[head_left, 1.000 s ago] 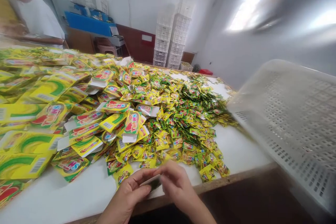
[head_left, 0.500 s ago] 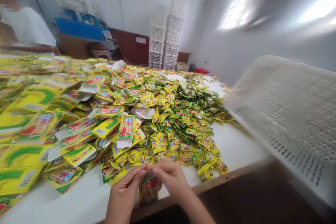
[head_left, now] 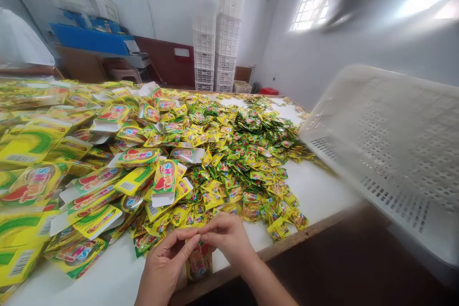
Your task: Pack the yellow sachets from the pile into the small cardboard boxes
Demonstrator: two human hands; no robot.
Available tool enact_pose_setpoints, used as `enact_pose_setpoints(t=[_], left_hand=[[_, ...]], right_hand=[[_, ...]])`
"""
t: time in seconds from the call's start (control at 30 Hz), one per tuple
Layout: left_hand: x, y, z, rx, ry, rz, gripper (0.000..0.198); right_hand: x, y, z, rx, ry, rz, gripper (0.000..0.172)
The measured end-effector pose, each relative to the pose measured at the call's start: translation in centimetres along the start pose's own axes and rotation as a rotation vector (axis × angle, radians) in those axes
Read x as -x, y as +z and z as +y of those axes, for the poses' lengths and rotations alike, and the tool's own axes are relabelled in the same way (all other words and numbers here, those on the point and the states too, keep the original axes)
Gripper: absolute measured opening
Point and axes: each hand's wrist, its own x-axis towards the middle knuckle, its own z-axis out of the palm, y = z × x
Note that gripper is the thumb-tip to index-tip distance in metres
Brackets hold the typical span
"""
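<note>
Sachet heap [head_left: 244,162] ahead; white crate [head_left: 390,153] right

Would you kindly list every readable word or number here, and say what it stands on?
"TWINS", as it seems to read: flat carton.
Barcode digits on yellow carton: too small.
Print on sachets: too small.
Lettering on held carton, between left hand and right hand: blurred.

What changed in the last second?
The box between the left hand and right hand turned from flat and edge-on to hanging upright, printed face showing. Both hands still pinch its top. The packet pile, flat cartons, crate and table are unchanged.
</note>
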Motion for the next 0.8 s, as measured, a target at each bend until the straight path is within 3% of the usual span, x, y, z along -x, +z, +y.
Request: enact_pose_setpoints(t=[0.2, 0.33, 0.4, 0.5, 0.53, 0.6, 0.7, 0.73, 0.8], left_hand=[[0.4, -1.2, -1.3, -0.245, 0.114, -0.023, 0.026], [1.0, -1.5, -1.7, -0.366, 0.27, -0.06, 0.021], [1.3, -1.5, -1.9, -0.382, 0.347, -0.098, 0.02], [1.6, -1.1, -2.0, -0.362, 0.436, -0.161, 0.026], [1.6, -0.9, -1.9, -0.365, 0.438, -0.181, 0.028], [1.6, -0.6, -1.7, -0.388, 0.414, -0.238, 0.033], [1.4, 0.1, -1.3, -0.383, 0.356, -0.309, 0.035], [1.4, 0.3, -1.1, -0.373, 0.338, -0.317, 0.036], [1.6, 0.2, -0.9, -0.342, 0.285, -0.231, 0.038]], right_hand=[[1.0, -0.4, 0.4, 0.008, -0.103, 0.032, 0.024], [2.7, -0.3, 0.8, 0.298, -0.323, 0.052, 0.011], [3.7, -0.2, 0.7, 0.421, -0.428, 0.028, 0.017], [4.9, -1.4, 0.2, 0.532, -0.465, -0.058, 0.026], [5.0, -2.6, -0.1, 0.575, -0.462, -0.066, 0.028], [4.9, -6.2, -0.9, 0.677, -0.445, 0.041, 0.03], [4.1, -13.4, -1.7, 0.805, -0.272, 0.491, 0.024], [3.7, -15.5, -1.8, 0.834, -0.157, 0.549, 0.022], [2.8, -18.1, -1.6, 0.842, -0.054, 0.542, 0.017]])
